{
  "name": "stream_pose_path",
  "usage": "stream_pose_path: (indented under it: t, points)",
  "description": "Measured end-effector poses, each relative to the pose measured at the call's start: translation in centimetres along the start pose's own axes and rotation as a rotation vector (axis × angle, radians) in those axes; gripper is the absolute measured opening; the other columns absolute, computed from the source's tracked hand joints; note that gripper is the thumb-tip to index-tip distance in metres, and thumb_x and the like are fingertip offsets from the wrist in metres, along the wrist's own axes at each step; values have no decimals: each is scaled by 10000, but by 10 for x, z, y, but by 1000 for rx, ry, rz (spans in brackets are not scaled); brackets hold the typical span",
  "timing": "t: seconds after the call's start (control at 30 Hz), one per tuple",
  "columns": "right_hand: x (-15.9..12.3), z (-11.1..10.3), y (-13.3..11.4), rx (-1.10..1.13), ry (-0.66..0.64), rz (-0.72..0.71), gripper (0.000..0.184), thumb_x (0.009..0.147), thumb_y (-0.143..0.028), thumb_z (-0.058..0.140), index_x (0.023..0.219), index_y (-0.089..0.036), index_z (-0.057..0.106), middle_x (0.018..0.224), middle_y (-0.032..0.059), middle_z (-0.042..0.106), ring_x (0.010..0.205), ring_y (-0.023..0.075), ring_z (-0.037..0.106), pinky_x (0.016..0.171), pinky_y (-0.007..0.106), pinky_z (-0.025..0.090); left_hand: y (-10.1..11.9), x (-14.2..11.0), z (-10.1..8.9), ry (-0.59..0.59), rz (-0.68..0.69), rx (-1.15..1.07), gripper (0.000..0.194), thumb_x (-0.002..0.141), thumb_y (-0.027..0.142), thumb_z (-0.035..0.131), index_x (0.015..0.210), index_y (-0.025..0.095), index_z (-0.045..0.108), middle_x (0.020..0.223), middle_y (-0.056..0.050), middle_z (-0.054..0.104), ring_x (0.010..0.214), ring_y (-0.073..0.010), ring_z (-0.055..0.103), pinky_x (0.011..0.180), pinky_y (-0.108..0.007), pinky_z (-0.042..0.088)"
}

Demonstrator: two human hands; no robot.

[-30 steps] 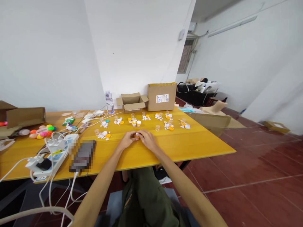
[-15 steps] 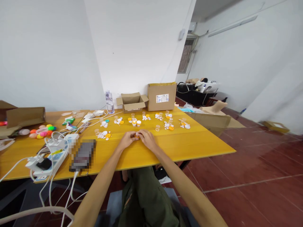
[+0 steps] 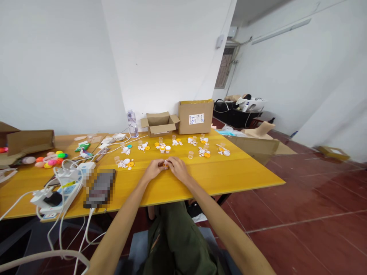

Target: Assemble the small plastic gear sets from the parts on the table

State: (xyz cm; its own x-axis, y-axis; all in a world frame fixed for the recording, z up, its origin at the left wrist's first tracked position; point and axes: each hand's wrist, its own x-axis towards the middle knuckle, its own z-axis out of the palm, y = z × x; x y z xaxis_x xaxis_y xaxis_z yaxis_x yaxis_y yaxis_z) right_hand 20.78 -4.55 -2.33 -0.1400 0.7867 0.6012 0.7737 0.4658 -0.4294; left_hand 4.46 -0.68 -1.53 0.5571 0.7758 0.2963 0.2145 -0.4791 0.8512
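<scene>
Nearest you, your left hand (image 3: 153, 169) and right hand (image 3: 178, 168) are pinched together on a tiny orange piece (image 3: 165, 164), held low over the middle of the bench (image 3: 229, 173), fingers closed tight around it. I'd say keep both wrists resting on the wood and work it with just the fingertips, since it's too small to see clearly and looks easy to drop. Further back sit the loose white and orange bits (image 3: 160, 146), then the 2 cardboard boxes (image 3: 195, 116) by the wall.
</scene>
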Motion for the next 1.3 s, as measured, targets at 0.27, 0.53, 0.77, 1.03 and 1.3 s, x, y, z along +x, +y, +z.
stream_pose_path:
  t: [0.27,0.53,0.77,1.03,1.3]
  points:
    - [0,-2,-2,-4,-20,5,120,937,-216,582,873,-256,674,926,48,735,841,213,672,707,277,469,0,1,0,-5,-8,-9,111,744,184,667,840,156,714,808,-11,726,767,-185,627,770,-299,500]
    - [1,-3,-3,29,-22,31,78,901,-213,625,929,-267,675,939,31,736,869,208,679,733,280,484,-3,2,0,-5,-27,-59,131,740,203,687,861,158,709,850,-28,743,836,-206,655,824,-327,520]
    - [1,-2,0,53,-38,12,111,917,-184,585,925,-264,661,948,31,727,882,204,673,758,283,490,-4,2,1,-12,-38,-111,132,726,172,690,854,156,714,859,-31,753,840,-206,672,838,-333,526]
    - [0,-3,0,75,-46,-6,131,921,-158,558,904,-256,642,947,43,721,890,211,671,765,287,489,0,1,0,-19,-50,-110,161,721,168,690,880,164,715,890,-29,756,875,-207,678,854,-327,521]
    - [2,-1,3,163,10,18,150,928,-156,511,900,-242,630,934,36,727,872,195,669,765,273,491,4,1,1,1,-43,-109,181,708,166,704,887,170,733,889,-25,770,903,-225,688,875,-343,519]
